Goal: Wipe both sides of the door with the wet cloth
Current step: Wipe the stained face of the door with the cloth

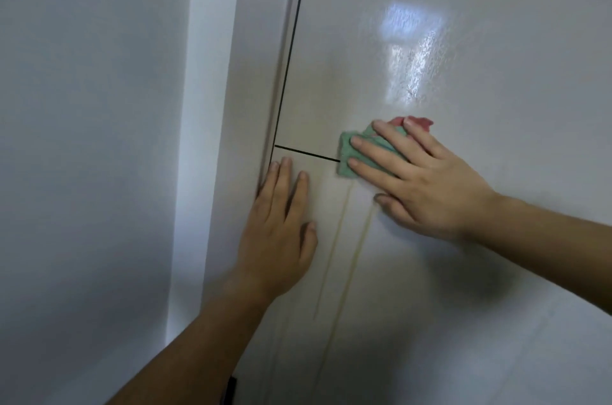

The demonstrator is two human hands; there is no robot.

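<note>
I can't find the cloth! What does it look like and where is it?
Look at the big pale shiny door. Near the middle, the right hand presses flat on it, and the cloth sits under those fingers, at the end of a thin black line. It is the only colourful thing: green, with a bit of red at the top.

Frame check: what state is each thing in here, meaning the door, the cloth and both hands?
door, glossy wet patch high up, thin drip streaks running down below.
cloth, green and red, folded, pressed against the door.
right hand, fingers straight and spread, pressing the cloth.
left hand, flat on the door near its left edge, holding nothing.
</note>
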